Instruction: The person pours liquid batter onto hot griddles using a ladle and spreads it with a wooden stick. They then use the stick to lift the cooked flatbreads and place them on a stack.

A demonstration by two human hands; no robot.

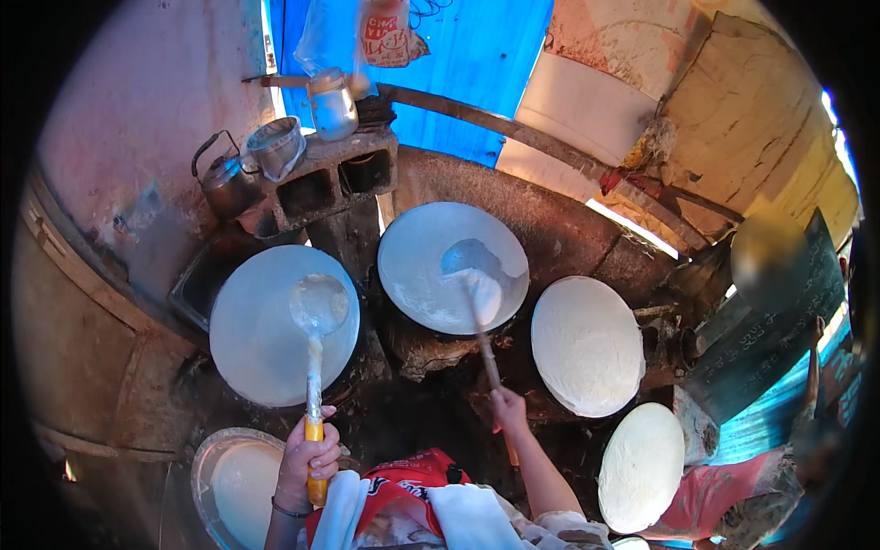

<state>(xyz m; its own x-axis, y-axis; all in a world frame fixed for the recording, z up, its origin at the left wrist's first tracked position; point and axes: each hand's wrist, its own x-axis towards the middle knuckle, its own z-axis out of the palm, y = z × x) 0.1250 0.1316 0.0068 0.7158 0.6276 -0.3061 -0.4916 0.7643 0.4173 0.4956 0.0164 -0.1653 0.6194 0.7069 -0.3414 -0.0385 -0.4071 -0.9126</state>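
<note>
My left hand [309,450] grips the yellow handle of a metal ladle [319,304], whose round bowl is over the left griddle [254,330], a wide disc with a pale surface. My right hand [509,410] holds the long thin handle of a tool [489,354]; its far end is blurred over the middle griddle [412,268], beside a white mound [487,295] and a bare grey patch. Whether the tool touches the griddle, I cannot tell. Two more discs with white, rough-textured tops lie at the right, one higher [584,347] and one lower [641,467].
A large basin of pale liquid [244,491] stands at lower left. Concrete blocks [313,196] behind the griddles hold a kettle [230,185], a small pail [275,146] and a lidded jar [333,106]. Another person, partly visible, is at the far right near a dark board with writing [770,337].
</note>
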